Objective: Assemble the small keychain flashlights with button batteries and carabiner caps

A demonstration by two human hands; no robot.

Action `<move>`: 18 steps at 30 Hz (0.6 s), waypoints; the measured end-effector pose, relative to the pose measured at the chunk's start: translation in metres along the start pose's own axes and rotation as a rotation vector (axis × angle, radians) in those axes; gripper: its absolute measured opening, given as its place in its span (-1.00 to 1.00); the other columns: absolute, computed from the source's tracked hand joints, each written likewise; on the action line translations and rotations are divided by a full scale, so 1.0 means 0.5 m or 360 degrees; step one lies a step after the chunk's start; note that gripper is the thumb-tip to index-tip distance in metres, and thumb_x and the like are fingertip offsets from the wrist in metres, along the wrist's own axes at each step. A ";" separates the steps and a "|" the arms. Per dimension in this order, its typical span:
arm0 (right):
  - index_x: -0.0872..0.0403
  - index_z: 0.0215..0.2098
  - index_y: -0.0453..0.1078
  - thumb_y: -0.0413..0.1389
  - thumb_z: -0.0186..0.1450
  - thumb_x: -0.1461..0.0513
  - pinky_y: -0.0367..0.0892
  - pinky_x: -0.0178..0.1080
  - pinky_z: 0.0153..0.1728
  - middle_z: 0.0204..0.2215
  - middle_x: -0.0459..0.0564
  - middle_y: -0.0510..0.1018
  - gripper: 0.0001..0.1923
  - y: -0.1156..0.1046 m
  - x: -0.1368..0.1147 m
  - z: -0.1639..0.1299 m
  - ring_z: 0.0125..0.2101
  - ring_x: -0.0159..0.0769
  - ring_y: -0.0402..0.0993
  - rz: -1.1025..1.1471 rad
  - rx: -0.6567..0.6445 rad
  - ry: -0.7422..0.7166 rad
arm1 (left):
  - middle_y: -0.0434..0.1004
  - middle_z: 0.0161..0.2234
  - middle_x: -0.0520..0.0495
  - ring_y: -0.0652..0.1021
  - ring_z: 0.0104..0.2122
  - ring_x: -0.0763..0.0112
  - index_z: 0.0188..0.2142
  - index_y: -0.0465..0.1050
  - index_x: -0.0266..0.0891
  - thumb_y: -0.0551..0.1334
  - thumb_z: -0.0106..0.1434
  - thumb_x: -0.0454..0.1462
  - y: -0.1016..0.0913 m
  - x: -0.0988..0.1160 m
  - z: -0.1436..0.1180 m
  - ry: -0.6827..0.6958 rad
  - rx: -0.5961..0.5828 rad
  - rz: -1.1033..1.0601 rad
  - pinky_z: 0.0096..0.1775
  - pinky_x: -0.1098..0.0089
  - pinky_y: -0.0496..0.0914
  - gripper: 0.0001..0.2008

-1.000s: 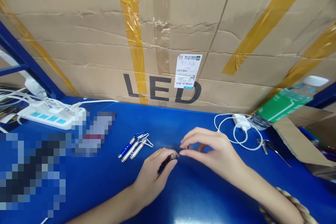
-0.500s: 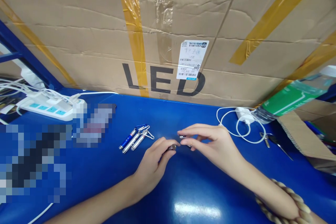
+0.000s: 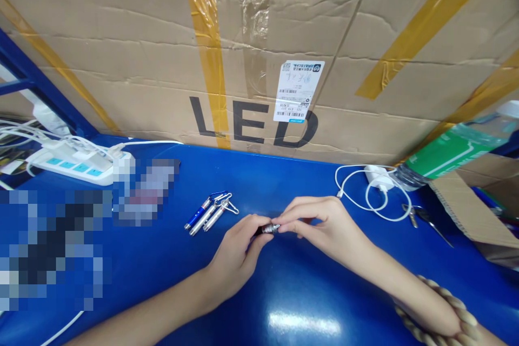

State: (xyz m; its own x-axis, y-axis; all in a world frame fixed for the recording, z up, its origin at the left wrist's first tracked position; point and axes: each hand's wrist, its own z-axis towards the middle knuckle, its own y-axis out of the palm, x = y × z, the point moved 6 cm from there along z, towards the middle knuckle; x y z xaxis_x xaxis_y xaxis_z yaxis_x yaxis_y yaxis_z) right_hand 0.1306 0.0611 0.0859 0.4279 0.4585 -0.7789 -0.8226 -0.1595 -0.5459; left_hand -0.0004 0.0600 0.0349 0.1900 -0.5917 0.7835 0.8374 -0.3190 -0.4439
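Left hand: we see our left hand [image 3: 237, 257] lying low on the blue table [image 3: 284, 303], fingers curled and pinched round a small dark flashlight body [image 3: 259, 231], whose silver end points toward the other hand.
Right hand: our right hand [image 3: 324, 230] comes in from the opposite side, thumb and forefinger pressed on a small silver cap [image 3: 274, 227] at that same end.
Hands together: the fingertips of both hands meet over the part, with no gap we can make out between cap and body.
Thread or seat: whether the cap is fully seated we cannot tell; the fingers hide the joint.
Beyond the left hand: three finished keychain flashlights [image 3: 211, 212] lie side by side, near its knuckles and apart from them.
Further out on the left: a white power strip [image 3: 75, 165] with plugs in it, well away.
Beyond the right hand: a coiled white charger cable [image 3: 371, 194], close to the knuckles without touching.
Far right: a green-labelled water bottle [image 3: 450, 154] lying tilted against the cardboard.
Behind both hands: a taped cardboard box [image 3: 121, 65] printed LED.
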 end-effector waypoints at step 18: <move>0.14 -0.61 0.50 0.37 -0.13 0.21 0.25 -0.49 -0.73 -0.67 -0.13 0.49 -0.81 0.032 0.061 -0.023 -0.70 -0.52 0.31 0.0552 -0.0385 0.0813 | 0.53 -0.49 -0.03 0.50 -0.50 0.41 -0.18 0.36 -0.28 0.02 0.35 -0.36 0.011 0.040 -0.021 0.0420 0.0013 0.0286 -0.32 0.40 0.41 -0.84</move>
State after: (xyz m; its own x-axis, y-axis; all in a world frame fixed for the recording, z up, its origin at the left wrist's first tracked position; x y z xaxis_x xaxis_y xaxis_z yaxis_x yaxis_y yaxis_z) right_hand 0.1347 0.0626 0.0498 0.3262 -0.1175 -0.9380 -0.8627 -0.4427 -0.2446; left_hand 0.0026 0.0386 0.0436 0.1963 -0.8100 0.5526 0.8068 -0.1868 -0.5605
